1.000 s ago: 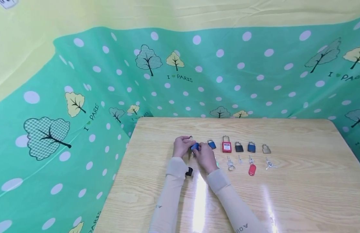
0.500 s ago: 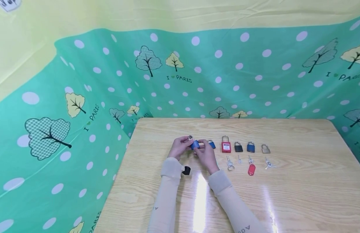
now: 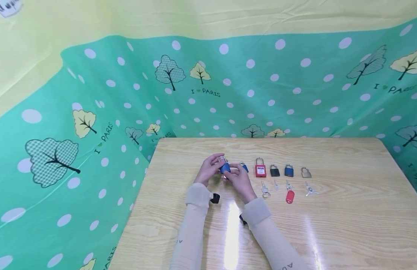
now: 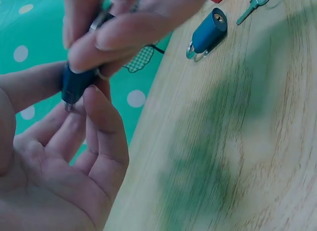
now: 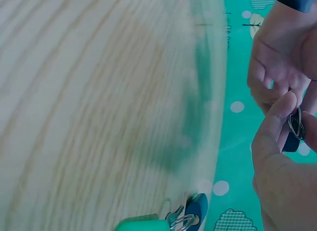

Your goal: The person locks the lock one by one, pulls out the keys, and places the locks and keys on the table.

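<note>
In the head view, a blue padlock point(image 3: 224, 168) with its silver shackle pointing up is held between both hands at the left end of a row of locks. My left hand point(image 3: 207, 169) grips it by finger and thumb; the left wrist view shows the padlock point(image 4: 74, 87) pinched there. From the other side my right hand point(image 3: 241, 183) pinches at its lower end, where a key ring point(image 5: 296, 124) hangs by the fingertips in the right wrist view. Fingers cover the key itself. Beside the right hand lies a second blue padlock point(image 3: 243, 167).
Rightward along the wooden table point(image 3: 346, 210) are a red padlock point(image 3: 260, 170), a black one point(image 3: 274, 171), another blue one point(image 3: 289, 171) and a silver one point(image 3: 306, 173). Several keys point(image 3: 265, 189) lie before them, one with a red tag point(image 3: 290, 197). A green tag point(image 5: 143, 225) shows in the right wrist view.
The blue padlock has turned so its face and shackle show more plainly, and it has come slightly left. Both hands have shifted with it, keeping their hold.
</note>
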`<action>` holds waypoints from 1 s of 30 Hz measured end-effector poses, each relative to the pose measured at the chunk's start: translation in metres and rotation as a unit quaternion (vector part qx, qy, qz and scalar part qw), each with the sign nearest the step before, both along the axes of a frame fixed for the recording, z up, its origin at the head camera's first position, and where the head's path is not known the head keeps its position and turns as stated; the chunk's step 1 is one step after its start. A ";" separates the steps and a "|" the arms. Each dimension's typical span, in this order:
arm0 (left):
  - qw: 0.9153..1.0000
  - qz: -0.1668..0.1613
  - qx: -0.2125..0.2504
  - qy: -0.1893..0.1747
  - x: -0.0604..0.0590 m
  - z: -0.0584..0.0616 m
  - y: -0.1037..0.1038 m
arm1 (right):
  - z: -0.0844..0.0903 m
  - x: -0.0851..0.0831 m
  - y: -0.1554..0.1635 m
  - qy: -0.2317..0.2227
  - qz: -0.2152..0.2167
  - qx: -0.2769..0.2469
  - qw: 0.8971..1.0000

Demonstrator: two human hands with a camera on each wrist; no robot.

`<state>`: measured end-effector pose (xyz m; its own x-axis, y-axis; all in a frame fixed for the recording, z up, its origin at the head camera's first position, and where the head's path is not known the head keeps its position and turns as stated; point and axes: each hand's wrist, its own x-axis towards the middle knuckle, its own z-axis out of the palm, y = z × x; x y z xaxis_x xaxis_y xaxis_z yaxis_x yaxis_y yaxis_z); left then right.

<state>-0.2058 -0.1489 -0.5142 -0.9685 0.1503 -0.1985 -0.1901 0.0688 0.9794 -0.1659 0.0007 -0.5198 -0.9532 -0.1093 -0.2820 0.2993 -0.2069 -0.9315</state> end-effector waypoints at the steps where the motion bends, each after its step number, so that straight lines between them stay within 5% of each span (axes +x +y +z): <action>1: 1.000 0.000 0.001 0.003 0.000 0.000 0.000 | 0.001 0.000 0.000 -0.001 -0.001 -0.007 1.000; 11: 1.000 -0.009 0.000 0.015 0.002 0.001 -0.001 | 0.004 0.002 0.005 0.008 -0.012 -0.013 1.000; 25: 0.999 0.030 0.014 0.016 0.002 0.007 0.001 | -0.001 0.008 0.007 0.031 0.040 0.045 0.998; 30: 0.998 0.017 -0.041 0.047 0.000 0.014 0.004 | -0.004 0.010 0.008 0.052 0.037 0.057 0.996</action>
